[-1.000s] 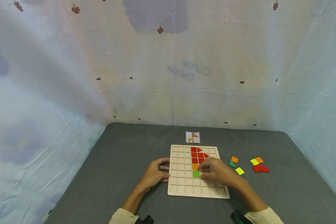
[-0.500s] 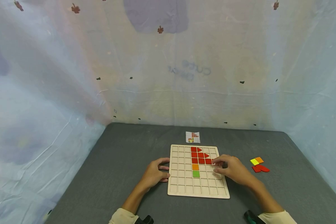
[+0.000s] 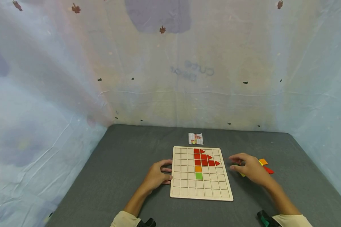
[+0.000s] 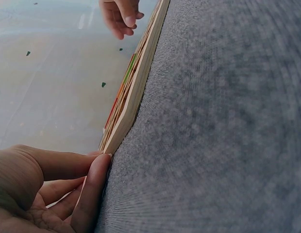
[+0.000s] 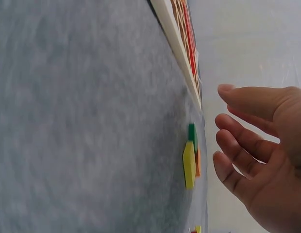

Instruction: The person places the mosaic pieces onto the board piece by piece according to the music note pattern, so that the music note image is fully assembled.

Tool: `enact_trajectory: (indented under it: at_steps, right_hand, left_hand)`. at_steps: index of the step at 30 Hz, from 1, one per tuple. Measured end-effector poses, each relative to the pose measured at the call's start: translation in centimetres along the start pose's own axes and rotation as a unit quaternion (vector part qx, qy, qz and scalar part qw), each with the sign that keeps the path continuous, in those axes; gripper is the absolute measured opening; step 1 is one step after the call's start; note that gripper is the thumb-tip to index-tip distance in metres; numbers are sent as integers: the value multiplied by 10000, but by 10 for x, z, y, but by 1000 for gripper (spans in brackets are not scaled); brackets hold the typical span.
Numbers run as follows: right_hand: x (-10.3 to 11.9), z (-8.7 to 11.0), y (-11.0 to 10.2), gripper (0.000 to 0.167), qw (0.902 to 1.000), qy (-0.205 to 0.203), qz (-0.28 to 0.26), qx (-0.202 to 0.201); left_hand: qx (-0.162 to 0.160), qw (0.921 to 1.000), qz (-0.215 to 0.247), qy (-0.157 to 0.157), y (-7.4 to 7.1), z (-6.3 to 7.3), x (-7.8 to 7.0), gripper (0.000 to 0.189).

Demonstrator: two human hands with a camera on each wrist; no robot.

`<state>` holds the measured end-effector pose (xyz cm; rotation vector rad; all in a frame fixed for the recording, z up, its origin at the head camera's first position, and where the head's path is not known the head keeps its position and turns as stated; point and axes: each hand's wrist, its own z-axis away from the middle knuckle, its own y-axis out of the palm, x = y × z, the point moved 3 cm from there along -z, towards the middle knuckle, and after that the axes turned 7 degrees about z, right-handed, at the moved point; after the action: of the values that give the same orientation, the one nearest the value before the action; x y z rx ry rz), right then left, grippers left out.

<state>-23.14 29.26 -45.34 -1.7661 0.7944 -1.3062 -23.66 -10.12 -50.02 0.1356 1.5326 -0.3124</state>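
Observation:
A wooden grid board (image 3: 184,183) lies on the grey cloth. Three rows of red tiles (image 3: 204,163) fill cells near its far side, each ending in a pointed piece. Below them sit an orange tile (image 3: 198,169) and a light green tile (image 3: 199,176). My left hand (image 3: 156,175) touches the board's left edge, thumb and fingertips along it. Off the board's right side, my right hand (image 3: 250,167) hovers with fingers apart and nothing between them. Close by it, in the right wrist view, lie a yellow tile (image 5: 189,165), a green piece (image 5: 192,132) and an orange tile (image 5: 198,162).
A small printed card (image 3: 195,138) with a coloured grid pattern lies beyond the board. Farther right are another orange tile (image 3: 263,161) and a red piece (image 3: 268,170), partly behind the right hand. A patterned curtain (image 3: 170,104) hangs behind the table.
My right hand has let go of a red pointed piece, which now ends the third red row, and has moved right off the board. The left hand stays at the board's edge.

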Motion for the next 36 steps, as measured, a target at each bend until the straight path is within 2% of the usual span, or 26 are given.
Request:
enact_trajectory:
  at_steps: [5,9,15,36]
  right_hand:
    - [-13,1,-3,37,9999,23,90,-96]
    - [-21,2,-5,38,9998,186,71,-67]
    - [-28,2,-6,36,9983,458,360,-24]
    - [-35,-8,-7,28,9984,213,501,167]
  left_hand:
    - [1,10000,-16,-1,0,0,0,65]
    - [8,10000,2,-15,0,1,-1,65]
    - [-1,10000,12,-41,0,1,0,65]
    - [-18,10000,23,-82,0,0,0,65]
